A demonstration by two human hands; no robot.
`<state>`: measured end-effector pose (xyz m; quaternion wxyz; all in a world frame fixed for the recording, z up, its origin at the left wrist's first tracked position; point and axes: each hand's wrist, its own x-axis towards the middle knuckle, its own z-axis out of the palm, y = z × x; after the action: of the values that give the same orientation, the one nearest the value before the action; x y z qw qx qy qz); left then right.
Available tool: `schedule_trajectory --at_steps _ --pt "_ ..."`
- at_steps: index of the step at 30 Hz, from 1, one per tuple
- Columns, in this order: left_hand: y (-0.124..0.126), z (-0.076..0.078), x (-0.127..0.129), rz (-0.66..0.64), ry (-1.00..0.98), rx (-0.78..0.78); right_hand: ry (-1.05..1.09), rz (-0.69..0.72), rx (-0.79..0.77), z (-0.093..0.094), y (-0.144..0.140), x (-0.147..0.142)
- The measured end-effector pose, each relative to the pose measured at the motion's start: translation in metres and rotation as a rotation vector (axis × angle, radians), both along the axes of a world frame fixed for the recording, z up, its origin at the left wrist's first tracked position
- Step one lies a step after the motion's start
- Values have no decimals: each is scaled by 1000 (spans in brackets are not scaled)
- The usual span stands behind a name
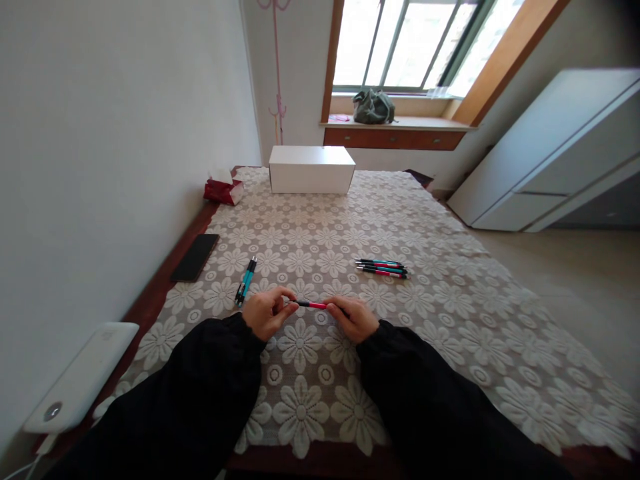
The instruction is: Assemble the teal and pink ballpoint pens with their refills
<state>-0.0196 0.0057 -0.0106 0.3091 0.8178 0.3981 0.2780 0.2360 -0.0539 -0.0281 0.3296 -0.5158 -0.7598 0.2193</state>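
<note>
A red and black pen [314, 305] is held level between my two hands, just over the flowered tablecloth [301, 413]. My left hand [267, 312] pinches its metal tip end, with thumb and forefinger closed there. At the other, red end, the fingers of my right hand [354, 316] are closed on the barrel. Beyond my left hand lie blue and black pens [246, 281], side by side and slanted. Several red or blue pens with black grips [381, 268] rest in a row past my right hand.
A black phone [195, 257] lies at the table's left edge, with a white power bank [83, 377] and cable nearer me. Farther back are a red tissue pack [223, 191] and a white box [312, 170]. A wall runs along the left side.
</note>
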Motion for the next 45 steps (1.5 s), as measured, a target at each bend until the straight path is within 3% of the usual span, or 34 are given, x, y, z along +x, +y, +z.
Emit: schedule_trajectory --at_steps 5,12,16,25,31,45 --pt "3 -4 -1 -79 128 109 -163 22 5 -2 0 -1" --pt "0 4 1 -164 216 238 -301 40 60 -6 0 -4" --pt "-2 6 3 -205 215 274 -297 36 91 -9 0 -5" --pt "-3 2 4 -202 198 197 -278 50 185 -6 -1 -5" --pt "-1 -1 2 -213 178 262 -332 3 100 -3 -3 -3" --pt "-3 4 5 -328 369 409 -314 131 77 -9 1 -7"
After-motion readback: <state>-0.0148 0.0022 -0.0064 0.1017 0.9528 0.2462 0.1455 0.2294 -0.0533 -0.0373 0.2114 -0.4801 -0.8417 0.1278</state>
